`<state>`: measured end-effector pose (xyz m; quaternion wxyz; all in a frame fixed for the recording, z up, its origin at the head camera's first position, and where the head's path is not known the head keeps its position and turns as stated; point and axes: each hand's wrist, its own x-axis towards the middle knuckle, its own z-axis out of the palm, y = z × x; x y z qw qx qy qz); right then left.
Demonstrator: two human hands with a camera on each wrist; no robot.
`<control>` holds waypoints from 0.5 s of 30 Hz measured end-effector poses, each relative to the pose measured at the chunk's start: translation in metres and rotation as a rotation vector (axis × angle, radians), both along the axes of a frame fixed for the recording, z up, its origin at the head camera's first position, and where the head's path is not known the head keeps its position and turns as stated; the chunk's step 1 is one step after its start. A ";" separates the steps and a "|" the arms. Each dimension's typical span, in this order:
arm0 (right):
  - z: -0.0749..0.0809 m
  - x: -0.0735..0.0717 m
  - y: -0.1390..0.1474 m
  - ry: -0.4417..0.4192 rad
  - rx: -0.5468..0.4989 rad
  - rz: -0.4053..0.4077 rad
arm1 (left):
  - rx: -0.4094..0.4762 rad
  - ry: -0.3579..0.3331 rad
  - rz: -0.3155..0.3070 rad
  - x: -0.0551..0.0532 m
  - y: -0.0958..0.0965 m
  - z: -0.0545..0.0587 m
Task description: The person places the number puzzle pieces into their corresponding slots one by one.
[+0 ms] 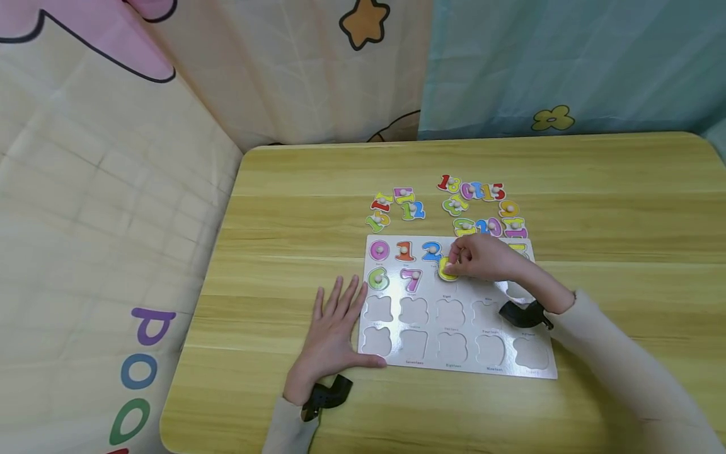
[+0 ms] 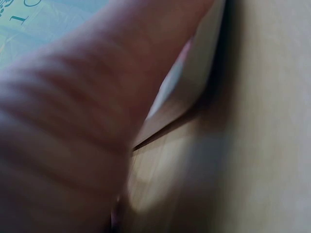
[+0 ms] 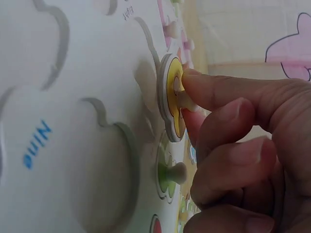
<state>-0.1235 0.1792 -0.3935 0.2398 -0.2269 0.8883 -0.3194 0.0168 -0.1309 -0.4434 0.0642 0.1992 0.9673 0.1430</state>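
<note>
My right hand [image 1: 484,257] pinches the wooden knob of a yellow number puzzle piece [image 1: 447,271] between thumb and fingertips. In the right wrist view that yellow piece [image 3: 172,80] is tilted just off the board, close to an unfilled recess; its digit is partly hidden. The white number puzzle board [image 1: 432,320] lies under this hand, with 0, 1, 2, 6 and 7 visible in its upper rows. My left hand [image 1: 334,337] rests with spread fingers at the board's left edge, its thumb at the lower left corner. The left wrist view is blurred.
Beyond the board lie several loose knobbed number pieces, among them a 12 [image 1: 413,210], a 13 [image 1: 449,183] and a 15 [image 1: 493,192]. The lower rows of the board have bare recesses. Printed curtains [image 1: 317,75] hang behind the wooden table [image 1: 272,252].
</note>
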 end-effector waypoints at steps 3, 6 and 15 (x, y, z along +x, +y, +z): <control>-0.003 0.005 -0.001 -0.033 0.008 0.016 | 0.001 0.006 -0.004 0.000 0.000 0.000; -0.005 0.008 -0.002 -0.053 0.012 0.016 | -0.002 0.011 -0.006 0.000 0.000 0.000; -0.007 0.014 -0.006 -0.072 -0.011 -0.016 | 0.000 0.002 -0.003 0.000 0.000 0.000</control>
